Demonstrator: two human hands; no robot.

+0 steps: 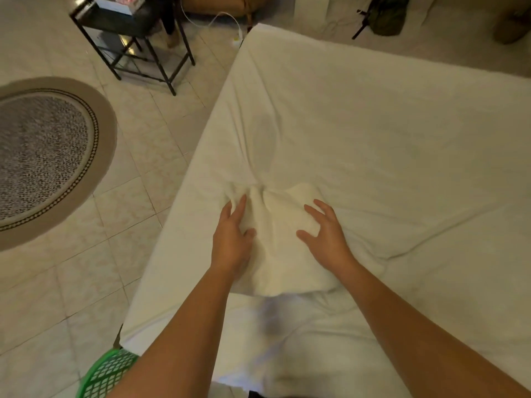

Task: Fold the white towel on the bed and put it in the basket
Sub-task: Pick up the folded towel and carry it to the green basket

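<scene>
The white towel (280, 245) lies folded into a thick, roughly square bundle on the bed (373, 139), near its front left corner. My left hand (232, 239) rests flat on the towel's left side with fingers spread. On the towel's right side my right hand (324, 234) presses down, fingers apart. Neither hand grips the cloth. The green mesh basket (106, 374) stands on the floor at the bottom left, beside the bed corner and partly hidden by my left forearm.
A round grey rug (43, 156) lies on the tiled floor at left. A black metal side table (135, 38) stands at the back left with a white cable (227, 18) beside it. A dark bag (385, 15) lies beyond the bed.
</scene>
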